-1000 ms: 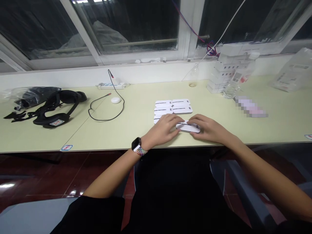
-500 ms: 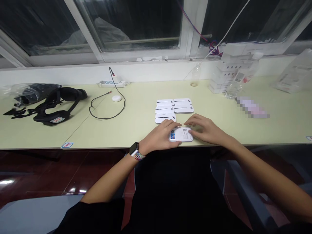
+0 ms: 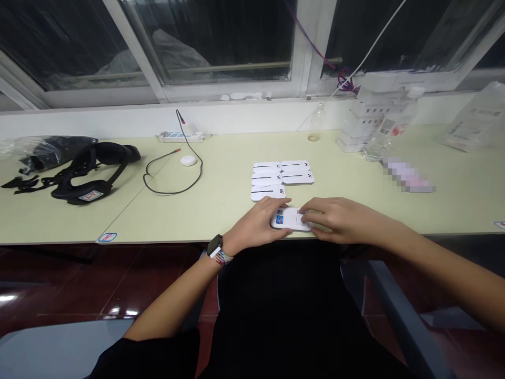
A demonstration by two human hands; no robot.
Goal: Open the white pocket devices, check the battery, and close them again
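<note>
A flat white box with rounded corners [image 3: 291,220] lies near the table's front edge, its blue sticker and small printed text facing up. My left hand [image 3: 263,222] grips its left end, with the thumb along the near side and the fingers at the far side. Over the right end is my right hand [image 3: 333,220], its fingertips on the printed face and its thumb at the near right corner. Just beyond lie several similar white boxes [image 3: 267,178] in two columns, each with a black line and a "W" on top.
To the left are a black headset [image 3: 84,173], a looped black cable [image 3: 173,192], a white round object [image 3: 188,160] and a power strip [image 3: 182,137]. At the back right stand stacked white boxes [image 3: 361,126], a clear bottle [image 3: 381,139] and a plastic bag [image 3: 475,121].
My right hand has moved nearer and further over the box's right end, covering more of its printed face. My left hand keeps its hold, with the box nearly in place.
</note>
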